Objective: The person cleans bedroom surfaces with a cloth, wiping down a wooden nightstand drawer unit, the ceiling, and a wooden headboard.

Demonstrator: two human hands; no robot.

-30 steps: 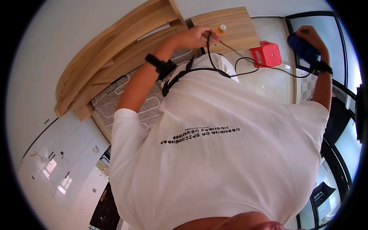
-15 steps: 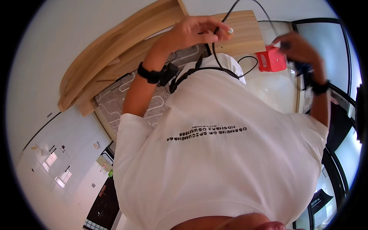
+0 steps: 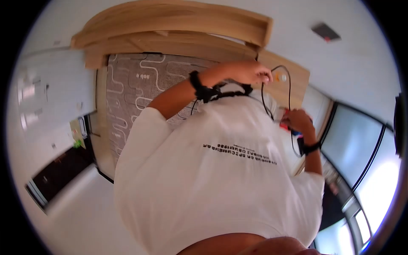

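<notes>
Wooden table (image 3: 300,77) beyond; black cable (image 3: 290,91) between and beside my hands, arching from my left hand (image 3: 251,73), which pinched it, then running lengthwise toward my right hand (image 3: 301,120). Left nearer; right's grip blurred, couldn't tell.

Strong glare whitens the glass (image 3: 379,191) at right, while blur softens the fisheye-bent, black-cornered view.

Pale, smooth wood-grain furniture (image 3: 182,17) spans the top of the frame above a patterned cloth-like rug (image 3: 140,76); a matt white cloth shirt (image 3: 221,191) fills the center, glossy white cabinets (image 3: 55,89) at left.
</notes>
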